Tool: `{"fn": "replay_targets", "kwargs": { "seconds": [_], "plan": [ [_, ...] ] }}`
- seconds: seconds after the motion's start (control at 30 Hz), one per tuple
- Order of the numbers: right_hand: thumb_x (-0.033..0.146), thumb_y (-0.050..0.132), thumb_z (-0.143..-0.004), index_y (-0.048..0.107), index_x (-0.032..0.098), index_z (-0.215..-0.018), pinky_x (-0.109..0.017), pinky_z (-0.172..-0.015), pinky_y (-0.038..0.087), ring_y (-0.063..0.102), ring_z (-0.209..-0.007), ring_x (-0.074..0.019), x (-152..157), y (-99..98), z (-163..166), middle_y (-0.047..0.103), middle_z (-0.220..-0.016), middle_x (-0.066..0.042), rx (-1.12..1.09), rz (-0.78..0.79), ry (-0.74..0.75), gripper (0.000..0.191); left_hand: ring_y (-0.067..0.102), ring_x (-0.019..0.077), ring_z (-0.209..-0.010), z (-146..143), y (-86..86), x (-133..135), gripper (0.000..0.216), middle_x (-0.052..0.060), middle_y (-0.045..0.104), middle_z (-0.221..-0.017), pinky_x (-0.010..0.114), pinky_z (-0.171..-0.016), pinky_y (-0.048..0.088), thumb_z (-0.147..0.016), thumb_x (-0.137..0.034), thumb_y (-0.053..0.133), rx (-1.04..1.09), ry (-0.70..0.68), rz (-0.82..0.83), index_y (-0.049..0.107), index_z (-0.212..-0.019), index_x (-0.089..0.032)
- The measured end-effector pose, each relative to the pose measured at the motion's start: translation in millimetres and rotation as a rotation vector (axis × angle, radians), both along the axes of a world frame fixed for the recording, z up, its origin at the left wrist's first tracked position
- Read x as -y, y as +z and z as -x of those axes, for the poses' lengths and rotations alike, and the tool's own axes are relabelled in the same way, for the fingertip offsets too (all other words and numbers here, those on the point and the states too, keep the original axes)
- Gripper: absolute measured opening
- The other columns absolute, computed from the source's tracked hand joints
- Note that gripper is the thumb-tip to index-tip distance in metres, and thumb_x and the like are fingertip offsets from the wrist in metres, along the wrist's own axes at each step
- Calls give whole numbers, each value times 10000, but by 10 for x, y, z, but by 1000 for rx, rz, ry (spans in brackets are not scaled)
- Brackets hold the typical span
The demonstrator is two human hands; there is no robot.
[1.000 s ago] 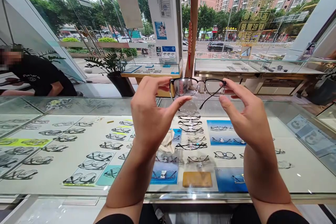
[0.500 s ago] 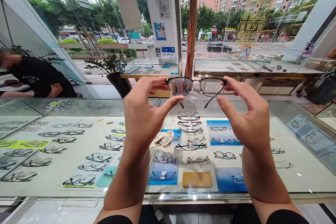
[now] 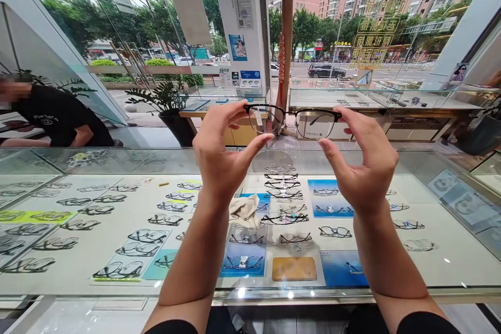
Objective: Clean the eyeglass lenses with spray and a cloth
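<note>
A pair of eyeglasses (image 3: 289, 112) with a dark upper rim and clear lenses is held up above the glass counter, its front facing away or toward the window; I cannot tell which. At its left end, my left hand (image 3: 223, 148) pinches the frame near the hinge, thumb stretched below the lens. The opposite end is gripped by my right hand (image 3: 362, 159), its thumb under the right lens. Beneath the hands, a beige cloth (image 3: 245, 211) lies crumpled on the counter. Nearer to me is a flat tan-yellow case (image 3: 294, 269).
Rows of eyeglasses (image 3: 282, 185) fill the glass display counter (image 3: 117, 292). A seated person in a black shirt (image 3: 58, 115) is at the left. Behind stand a potted plant (image 3: 172, 120), a wooden post (image 3: 286, 42) and another display case (image 3: 352, 95).
The eyeglasses have risen slightly and tilted, so the temples no longer show below the lenses. Both hands moved with them, the left forearm shifting a little to the right.
</note>
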State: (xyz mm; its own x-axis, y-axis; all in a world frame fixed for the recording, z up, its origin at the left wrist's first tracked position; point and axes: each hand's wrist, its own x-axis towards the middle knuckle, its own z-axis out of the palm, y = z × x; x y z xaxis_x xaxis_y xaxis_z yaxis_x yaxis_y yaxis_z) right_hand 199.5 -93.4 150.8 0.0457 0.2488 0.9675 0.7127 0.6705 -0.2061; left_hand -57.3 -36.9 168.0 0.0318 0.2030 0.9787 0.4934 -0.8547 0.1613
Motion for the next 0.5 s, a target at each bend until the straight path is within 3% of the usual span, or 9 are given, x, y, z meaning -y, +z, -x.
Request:
{"fn": "replay_targets", "kwargs": {
  "seconds": [0.27, 0.5],
  "plan": [
    [419, 735, -1038, 668, 377, -1551, -627, -1164, 621, 650, -1440, -392, -83, -48, 56, 729, -1492, -72, -26, -9, -11, 519, 773, 296, -1219, -185, -155, -207, 694, 103, 729, -1330, 418, -962, 684, -870, -590, 934, 115, -27, -24, 680, -1422, -255],
    [388, 717, -1041, 638, 415, -1587, -593, -1122, 650, 647, -1462, -370, -134, -68, 75, 699, -1564, -43, -111, 75, 104, 553, 710, 313, -1300, -267, -249, -178, 751, 116, 688, -1407, 431, -988, 647, -871, -596, 929, 188, 59, -50, 637, -1475, -259]
  ]
}}
